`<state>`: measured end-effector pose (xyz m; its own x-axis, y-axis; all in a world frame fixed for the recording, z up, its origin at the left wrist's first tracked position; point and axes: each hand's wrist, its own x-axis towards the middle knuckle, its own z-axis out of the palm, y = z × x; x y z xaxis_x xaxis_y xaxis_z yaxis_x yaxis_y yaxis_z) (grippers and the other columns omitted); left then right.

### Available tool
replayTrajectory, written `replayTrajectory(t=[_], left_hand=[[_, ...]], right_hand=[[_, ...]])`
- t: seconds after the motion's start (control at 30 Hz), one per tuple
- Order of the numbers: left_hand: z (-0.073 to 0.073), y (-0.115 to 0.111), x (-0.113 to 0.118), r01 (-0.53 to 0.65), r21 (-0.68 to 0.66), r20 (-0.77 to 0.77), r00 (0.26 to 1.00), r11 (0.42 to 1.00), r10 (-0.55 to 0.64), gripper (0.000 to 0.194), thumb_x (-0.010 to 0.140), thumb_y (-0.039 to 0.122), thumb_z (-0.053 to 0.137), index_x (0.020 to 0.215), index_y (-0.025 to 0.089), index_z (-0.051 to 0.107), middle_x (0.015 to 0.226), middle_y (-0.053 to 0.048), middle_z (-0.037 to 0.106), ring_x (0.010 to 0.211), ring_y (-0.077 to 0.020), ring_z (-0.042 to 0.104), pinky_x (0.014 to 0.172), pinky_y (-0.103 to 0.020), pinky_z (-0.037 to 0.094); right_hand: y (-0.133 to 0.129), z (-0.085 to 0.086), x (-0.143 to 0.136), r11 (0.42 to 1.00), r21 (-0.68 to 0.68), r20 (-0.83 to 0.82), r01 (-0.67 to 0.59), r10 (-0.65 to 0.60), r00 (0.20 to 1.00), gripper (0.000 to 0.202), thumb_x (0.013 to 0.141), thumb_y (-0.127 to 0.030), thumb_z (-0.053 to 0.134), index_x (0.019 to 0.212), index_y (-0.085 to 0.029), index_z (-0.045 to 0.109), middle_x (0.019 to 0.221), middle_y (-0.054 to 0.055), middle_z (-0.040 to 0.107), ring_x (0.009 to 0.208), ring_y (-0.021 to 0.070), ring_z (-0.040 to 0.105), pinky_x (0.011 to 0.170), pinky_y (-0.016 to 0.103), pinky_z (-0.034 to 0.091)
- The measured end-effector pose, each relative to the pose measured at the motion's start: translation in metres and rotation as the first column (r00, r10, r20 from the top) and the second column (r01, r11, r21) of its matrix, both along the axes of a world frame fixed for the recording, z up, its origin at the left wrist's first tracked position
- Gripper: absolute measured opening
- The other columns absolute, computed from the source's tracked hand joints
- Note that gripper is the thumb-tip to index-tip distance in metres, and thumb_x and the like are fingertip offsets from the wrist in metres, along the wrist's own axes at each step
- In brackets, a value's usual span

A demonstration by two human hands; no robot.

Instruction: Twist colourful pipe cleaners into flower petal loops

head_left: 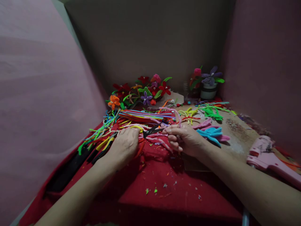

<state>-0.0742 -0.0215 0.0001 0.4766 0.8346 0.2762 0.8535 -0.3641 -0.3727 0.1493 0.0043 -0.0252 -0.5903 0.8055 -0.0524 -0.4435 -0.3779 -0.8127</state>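
My left hand [128, 141] is closed around the handles of a pair of scissors [148, 132], a bit of yellow showing at its fingers. The dark blades point right, toward my other hand. My right hand [180, 136] pinches a pink pipe cleaner [179, 114], which curves up and back to the left above the fingers. The blade tips are close to the pinched spot; whether they touch the pipe cleaner I cannot tell. Beneath and between both hands lie loose pink and white pipe cleaners [162, 139].
Bundled colored pipe cleaners [145, 114] lie behind my hands, with pipe-cleaner flowers [147, 91] beyond. Yellow-and-black pliers [105, 146] rest at left. Blue petals [210, 133] and green loops [213, 112] lie on a board [235, 138]. A pink glue gun [264, 153] is at right, a flowerpot [208, 91] behind.
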Motion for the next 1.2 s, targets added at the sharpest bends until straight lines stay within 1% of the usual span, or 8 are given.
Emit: replayTrajectory(t=[0.1,0.17,0.33,0.43,0.57,0.9,1.1,1.2], left_hand=[[0.001,-0.002,0.002,0.010,-0.010,-0.016,1.000,1.000,-0.010,0.017,0.082,0.010,0.037,0.088,0.013,0.052,0.082,-0.010,0.058,0.075,-0.0220,0.052,0.072,-0.034,0.040],[0.002,-0.004,0.004,0.018,-0.006,-0.031,0.999,1.000,-0.018,0.017,0.082,0.009,0.037,0.087,0.012,0.053,0.081,-0.010,0.058,0.074,-0.0216,0.052,0.071,-0.034,0.040],[0.007,-0.007,0.005,0.024,0.032,-0.095,0.995,0.999,-0.021,0.020,0.082,0.007,0.035,0.087,0.012,0.053,0.080,-0.010,0.058,0.071,-0.0213,0.052,0.068,-0.034,0.040],[0.009,-0.005,-0.001,0.075,0.054,-0.129,0.989,0.996,-0.068,0.018,0.081,0.008,0.037,0.088,0.012,0.053,0.081,-0.010,0.058,0.071,-0.0217,0.052,0.068,-0.034,0.040],[0.009,-0.005,-0.009,0.153,0.062,-0.141,0.980,0.986,-0.143,0.015,0.082,0.011,0.040,0.088,0.013,0.053,0.084,-0.010,0.058,0.074,-0.0210,0.053,0.069,-0.033,0.040],[0.012,-0.013,-0.011,0.192,0.037,-0.159,0.970,0.981,-0.184,0.010,0.084,0.015,0.040,0.082,0.015,0.050,0.072,-0.005,0.056,0.066,-0.0188,0.053,0.061,-0.031,0.041],[0.013,-0.017,-0.011,0.201,0.022,-0.152,0.969,0.979,-0.196,0.012,0.085,0.016,0.039,0.075,0.017,0.047,0.065,-0.002,0.052,0.058,-0.0164,0.052,0.053,-0.027,0.038],[0.014,-0.019,-0.009,0.189,0.031,-0.172,0.968,0.981,-0.181,0.013,0.084,0.014,0.038,0.076,0.016,0.047,0.065,-0.002,0.053,0.058,-0.0161,0.053,0.052,-0.026,0.037]], right_hand=[[0.000,0.002,0.001,0.998,-0.042,-0.020,-0.050,0.049,0.999,0.012,0.067,-0.018,0.063,0.066,-0.015,0.051,0.042,-0.010,0.031,0.032,0.0026,0.029,0.028,0.015,0.017],[-0.001,0.004,0.001,0.997,-0.055,-0.015,-0.062,0.062,0.998,0.014,0.067,-0.017,0.063,0.066,-0.016,0.049,0.042,-0.010,0.030,0.032,0.0026,0.027,0.028,0.015,0.017],[-0.001,0.003,0.001,0.998,-0.020,0.033,-0.056,0.057,0.998,0.007,0.070,-0.019,0.060,0.068,-0.014,0.054,0.043,-0.010,0.026,0.032,0.0027,0.021,0.028,0.017,0.015],[0.001,0.002,0.003,0.998,0.005,0.056,-0.060,0.059,0.997,0.008,0.069,-0.017,0.057,0.063,-0.013,0.055,0.040,-0.010,0.022,0.032,0.0027,0.018,0.029,0.017,0.013],[0.005,0.001,0.008,0.995,0.015,0.082,-0.102,0.101,0.992,0.008,0.066,-0.017,0.055,0.061,-0.011,0.056,0.039,-0.009,0.023,0.033,0.0027,0.016,0.030,0.016,0.012],[0.005,0.002,0.009,0.984,0.029,0.130,-0.178,0.173,0.976,0.008,0.060,-0.018,0.054,0.056,-0.015,0.049,0.037,-0.010,0.022,0.029,0.0043,0.020,0.028,0.017,0.014],[0.005,0.002,0.009,0.987,0.019,0.121,-0.160,0.156,0.980,0.012,0.059,-0.016,0.052,0.053,-0.017,0.042,0.037,-0.010,0.022,0.030,0.0033,0.015,0.027,0.016,0.013],[0.006,0.002,0.009,0.989,0.020,0.131,-0.148,0.144,0.981,0.009,0.059,-0.015,0.052,0.054,-0.017,0.045,0.036,-0.010,0.022,0.030,0.0034,0.014,0.027,0.017,0.013]])
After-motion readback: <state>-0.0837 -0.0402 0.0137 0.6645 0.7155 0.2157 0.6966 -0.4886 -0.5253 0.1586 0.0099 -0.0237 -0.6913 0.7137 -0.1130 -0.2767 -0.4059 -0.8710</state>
